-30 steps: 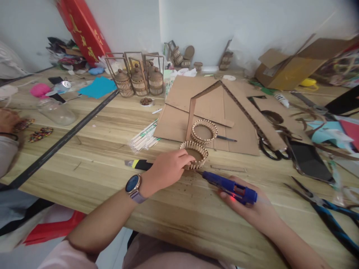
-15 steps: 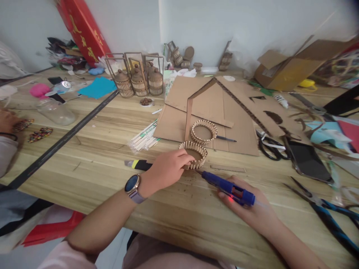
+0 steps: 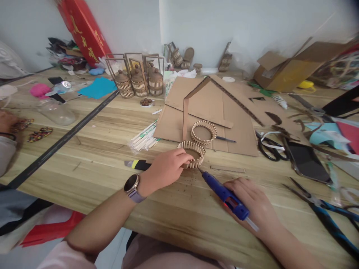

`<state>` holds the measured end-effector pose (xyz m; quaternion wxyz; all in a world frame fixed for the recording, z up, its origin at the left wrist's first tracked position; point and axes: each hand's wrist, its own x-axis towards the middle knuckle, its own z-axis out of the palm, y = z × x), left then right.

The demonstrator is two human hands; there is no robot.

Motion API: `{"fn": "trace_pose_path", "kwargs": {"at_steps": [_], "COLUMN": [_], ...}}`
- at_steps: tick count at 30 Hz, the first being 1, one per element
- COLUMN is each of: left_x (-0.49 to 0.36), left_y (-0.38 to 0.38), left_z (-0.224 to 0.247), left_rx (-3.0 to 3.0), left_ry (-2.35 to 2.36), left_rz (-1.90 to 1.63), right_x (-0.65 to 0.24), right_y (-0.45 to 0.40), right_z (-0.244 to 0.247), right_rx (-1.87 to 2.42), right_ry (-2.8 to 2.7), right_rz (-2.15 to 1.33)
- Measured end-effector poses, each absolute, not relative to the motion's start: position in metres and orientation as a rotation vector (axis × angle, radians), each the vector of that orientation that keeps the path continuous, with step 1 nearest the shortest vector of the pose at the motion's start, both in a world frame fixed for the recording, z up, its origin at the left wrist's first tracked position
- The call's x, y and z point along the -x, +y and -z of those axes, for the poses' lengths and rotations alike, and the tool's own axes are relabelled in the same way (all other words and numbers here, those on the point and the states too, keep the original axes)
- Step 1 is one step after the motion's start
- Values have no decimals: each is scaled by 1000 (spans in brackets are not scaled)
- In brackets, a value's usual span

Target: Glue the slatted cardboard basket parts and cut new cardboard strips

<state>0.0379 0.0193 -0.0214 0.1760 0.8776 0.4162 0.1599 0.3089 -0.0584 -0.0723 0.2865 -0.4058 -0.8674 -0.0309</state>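
My left hand (image 3: pixel 167 166) grips the near rim of a round ring of short wooden sticks (image 3: pixel 198 161), closed around its left front side. A strip of cardboard (image 3: pixel 185 117) rises from this ring and bends over the cardboard sheet. In my right hand (image 3: pixel 256 205) is a blue hot glue gun (image 3: pixel 223 194) with a red light and a clear glue stick out of its back. Its nozzle points at the ring's front right side; whether it touches cannot be told. A second stick ring (image 3: pixel 204 132) lies just behind.
A utility knife (image 3: pixel 138 164) lies by my left wrist. Wrapped sticks (image 3: pixel 144 138), a large cardboard sheet (image 3: pixel 244 138), scissors (image 3: pixel 270 145), a phone (image 3: pixel 308 162) and pliers (image 3: pixel 316 201) surround the work. Finished stick lanterns (image 3: pixel 137 82) stand behind. Another person's hand (image 3: pixel 7 121) is at left.
The glue gun has turned, its rear swinging down and nearer to me. The ring and its cardboard strip have shifted slightly left with my left hand.
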Motion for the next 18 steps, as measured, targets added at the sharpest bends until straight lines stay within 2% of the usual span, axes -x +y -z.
{"fn": "trace_pose_path", "kwargs": {"at_steps": [7,18], "left_x": [-37,-36], "left_y": [19,18], "left_z": [23,21], "left_rx": [-2497,-2499], "left_ry": [1179,1155], "left_rz": [-484,-502], "right_x": [-311,-291], "right_y": [-60,-61], "right_z": [70,38], "right_rx": [1056,1250], "right_ry": [-2325,-2105], "right_rz": [163,-270]}}
